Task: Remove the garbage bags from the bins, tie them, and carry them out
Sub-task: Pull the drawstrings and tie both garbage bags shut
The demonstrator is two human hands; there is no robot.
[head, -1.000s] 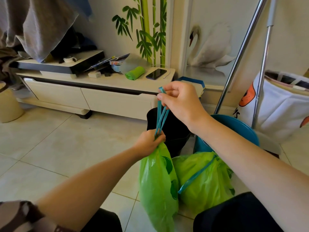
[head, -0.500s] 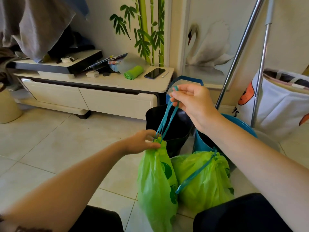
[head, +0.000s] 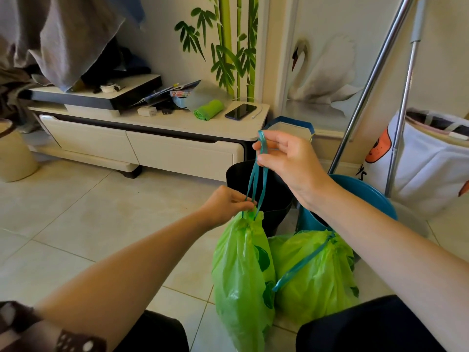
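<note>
A green garbage bag [head: 241, 275] hangs in front of me, its neck gathered tight. My left hand [head: 225, 204] pinches that neck where the teal drawstring [head: 257, 181] comes out. My right hand [head: 286, 158] grips the drawstring loops above and holds them taut. A second green garbage bag [head: 314, 270] sits on the floor to the right, its own teal string lying across it. Behind the bags stand a black bin [head: 269, 196] and a blue bin [head: 368, 196].
A low white TV cabinet [head: 157, 146] with a phone [head: 239, 111] and a green roll [head: 209, 109] stands at the back. Two metal poles [head: 375, 72] lean at the right beside a white fabric basket [head: 431, 161]. A beige bin [head: 12, 153] stands at the far left.
My right hand has pulled the drawstring up and to the right, lengthening the loops. My left hand has shifted from gripping the bag's neck to pinching it, and the neck has cinched tighter.
</note>
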